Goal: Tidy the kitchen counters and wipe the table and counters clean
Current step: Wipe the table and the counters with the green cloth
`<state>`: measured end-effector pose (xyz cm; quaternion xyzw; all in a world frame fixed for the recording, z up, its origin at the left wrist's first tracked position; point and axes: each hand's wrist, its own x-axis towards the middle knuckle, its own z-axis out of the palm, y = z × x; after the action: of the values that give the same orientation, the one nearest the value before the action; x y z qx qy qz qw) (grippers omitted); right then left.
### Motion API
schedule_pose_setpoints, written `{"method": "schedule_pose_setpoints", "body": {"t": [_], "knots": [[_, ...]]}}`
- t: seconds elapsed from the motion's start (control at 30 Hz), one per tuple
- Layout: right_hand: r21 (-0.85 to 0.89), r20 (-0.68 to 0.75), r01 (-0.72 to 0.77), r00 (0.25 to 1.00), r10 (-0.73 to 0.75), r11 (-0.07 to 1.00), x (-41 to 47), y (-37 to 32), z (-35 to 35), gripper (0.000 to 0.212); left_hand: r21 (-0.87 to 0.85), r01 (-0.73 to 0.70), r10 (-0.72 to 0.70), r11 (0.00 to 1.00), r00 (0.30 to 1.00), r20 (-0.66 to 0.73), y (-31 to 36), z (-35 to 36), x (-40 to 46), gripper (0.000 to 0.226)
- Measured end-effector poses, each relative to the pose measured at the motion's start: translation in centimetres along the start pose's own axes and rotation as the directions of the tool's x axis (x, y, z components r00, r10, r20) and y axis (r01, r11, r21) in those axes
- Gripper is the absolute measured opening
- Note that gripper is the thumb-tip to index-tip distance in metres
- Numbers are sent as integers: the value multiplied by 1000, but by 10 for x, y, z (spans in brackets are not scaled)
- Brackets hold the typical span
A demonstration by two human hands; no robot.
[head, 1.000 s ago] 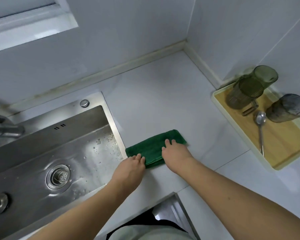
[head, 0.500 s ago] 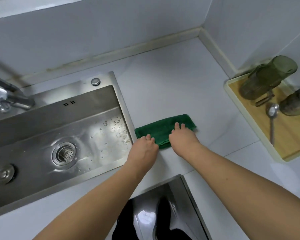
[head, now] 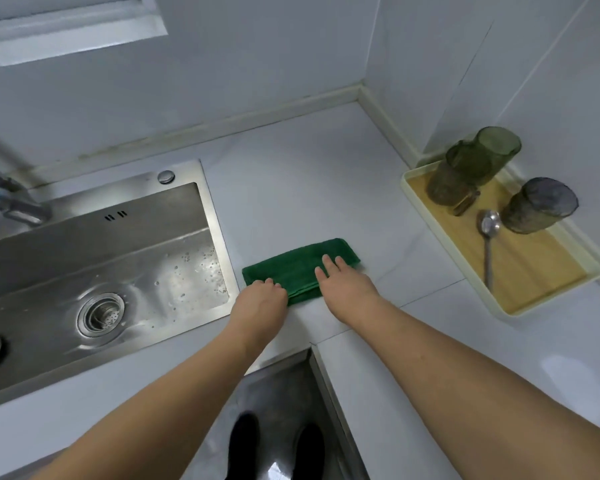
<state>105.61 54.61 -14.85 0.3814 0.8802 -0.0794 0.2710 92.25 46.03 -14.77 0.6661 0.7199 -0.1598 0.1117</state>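
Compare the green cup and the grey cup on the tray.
The green cup is clear olive green; the grey cup is darker and smoky grey. The green cup stands at the tray's far end, by the wall corner; the grey cup is nearer, beside the spoon. The green cup looks taller, though the wide lens may exaggerate this. Both are see-through tumblers standing on the tray.

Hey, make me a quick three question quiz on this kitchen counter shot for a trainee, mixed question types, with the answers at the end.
1. True or false: both hands rest on the green cloth.
2. Which lies on the tray? A) fork B) spoon C) knife
3. Fill in: the cloth lies on the counter just right of the ____.

Key: 1 true: left hand, right hand. 2 B. 3 sink.
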Motion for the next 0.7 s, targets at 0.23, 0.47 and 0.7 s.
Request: {"method": "schedule_pose_setpoints", "body": {"t": [0.23, 0.47, 0.7], "knots": [[67, 41, -74, 997, 71, 995, -3, 69, 9, 74, 26, -72, 72, 997, 997, -27, 59, -15, 34, 26], [13, 129, -201, 972, 197, 980, 1, 161, 16, 79, 60, -160, 166, 985, 978, -125, 131, -37, 87, 24], [73, 79, -218, 974, 212, 973, -10, 170, 36, 77, 57, -159, 164, 986, 981, -104, 151, -35, 87, 24]]}}
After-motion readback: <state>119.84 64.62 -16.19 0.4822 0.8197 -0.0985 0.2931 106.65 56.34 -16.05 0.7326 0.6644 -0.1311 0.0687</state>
